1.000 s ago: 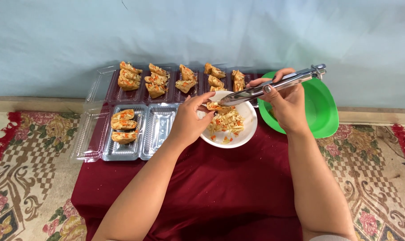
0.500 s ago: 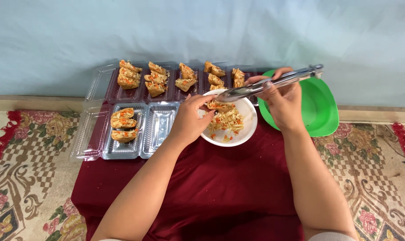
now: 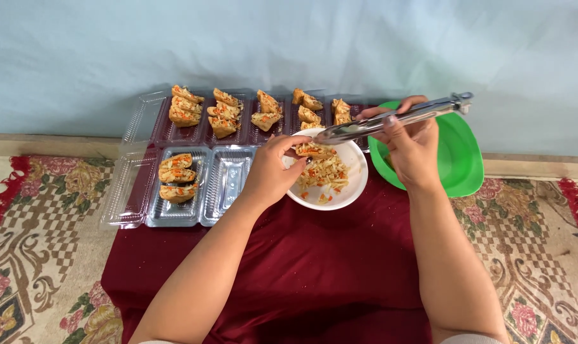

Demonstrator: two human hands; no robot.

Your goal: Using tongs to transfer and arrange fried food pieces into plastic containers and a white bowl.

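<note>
- Tongs point(image 3: 391, 120) of bright metal lie with their long axis running left to right, tilted a little, hinge end up at the far right and tips pointing left and slightly nearer, over the white bowl point(image 3: 352, 191).
- Right hand point(image 3: 408, 148) is closed around the middle of the tongs, fingers wrapped over the arms.
- Tips of the tongs meet a stuffed tofu piece point(image 3: 314, 151), which sits above the far left rim of the bowl.
- Left hand point(image 3: 271, 172) pinches that piece between thumb and fingertips.
- Shredded filling point(image 3: 324, 175) with orange bits lies in the bowl.
- Green bowl point(image 3: 464, 159) stands just right of the white one, behind the right hand.
- Clear plastic trays point(image 3: 225, 185) lie to the left on the dark red surface point(image 3: 314, 267), several compartments holding filled pieces.
</note>
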